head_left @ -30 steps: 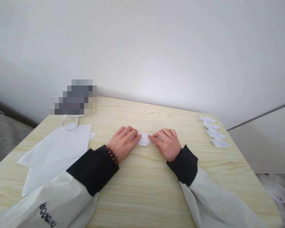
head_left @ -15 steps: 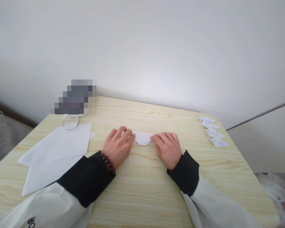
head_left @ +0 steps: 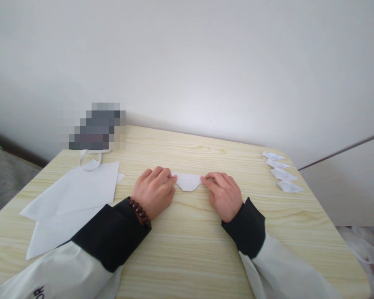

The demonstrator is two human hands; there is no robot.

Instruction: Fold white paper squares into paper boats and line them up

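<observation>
Our left hand [head_left: 154, 193] and right hand [head_left: 226, 193] pinch opposite ends of the folded strip [head_left: 188, 182], mid-counter [head_left: 187, 257]. Likely creasing; next press calls for aligned edges. We've loose sheets [head_left: 84, 191] left, small folded pieces [head_left: 283, 174] right.

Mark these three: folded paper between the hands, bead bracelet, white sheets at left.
Folded paper [head_left: 188, 182]: head view, middle of its exposed face.
Bead bracelet [head_left: 139, 210]: head view, a bead midway along the visible arc.
White sheets [head_left: 77, 193]: head view, flat upper surface.
</observation>
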